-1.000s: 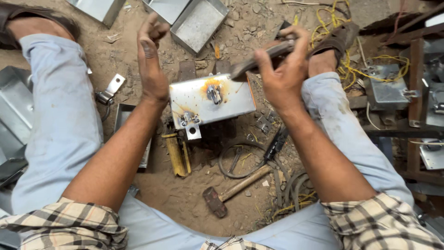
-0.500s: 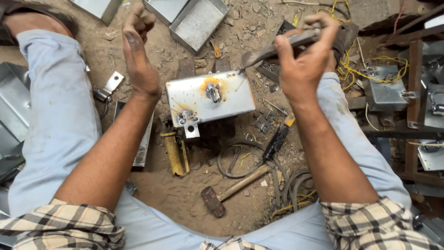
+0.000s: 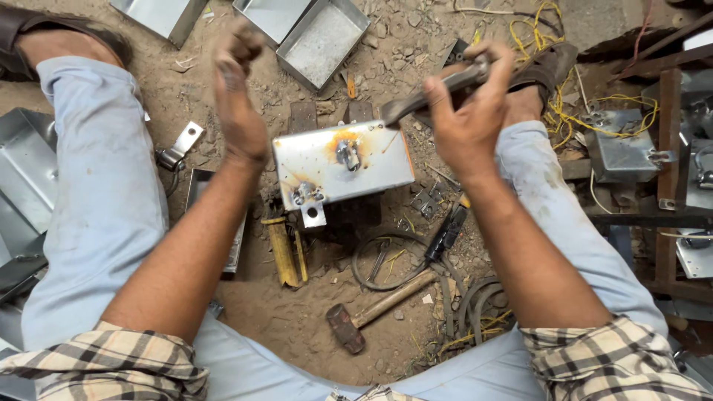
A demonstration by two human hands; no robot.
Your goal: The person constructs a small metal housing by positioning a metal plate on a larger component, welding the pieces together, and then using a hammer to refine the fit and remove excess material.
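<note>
One head-worn camera looks steeply down, close over the hands and lap.
</note>
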